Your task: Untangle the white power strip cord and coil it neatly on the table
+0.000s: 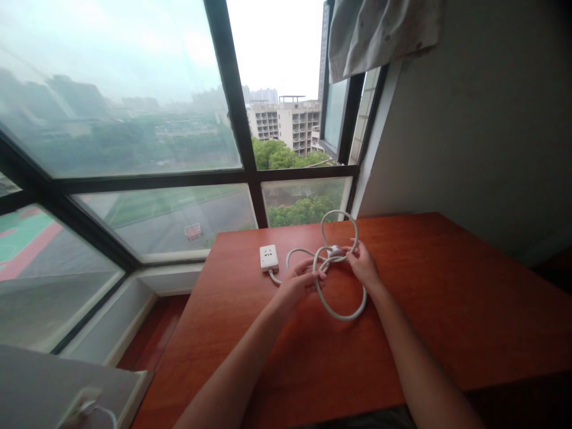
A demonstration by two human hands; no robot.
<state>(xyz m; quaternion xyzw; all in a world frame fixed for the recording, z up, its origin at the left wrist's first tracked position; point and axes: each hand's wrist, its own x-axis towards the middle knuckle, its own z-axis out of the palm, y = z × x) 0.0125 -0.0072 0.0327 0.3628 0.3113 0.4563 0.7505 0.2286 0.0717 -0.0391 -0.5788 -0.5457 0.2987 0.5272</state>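
A white extension cord (344, 313) lies in loops on a reddish wooden table (447, 298). Its white socket block (269, 257) rests flat near the table's far left edge. My left hand (298, 282) has its fingers curled round one loop of the cord, just right of the socket block. My right hand (364, 265) pinches the cord where the loops cross, near what looks like the plug (334, 251). One loop stands up behind my right hand, another lies flat in front of both hands.
A large window with dark frames (241, 125) runs along the table's far side. A grey wall (482, 119) stands to the right, with cloth (379, 30) hanging above. At the lower left a pale ledge holds a white plug and cable (87, 405).
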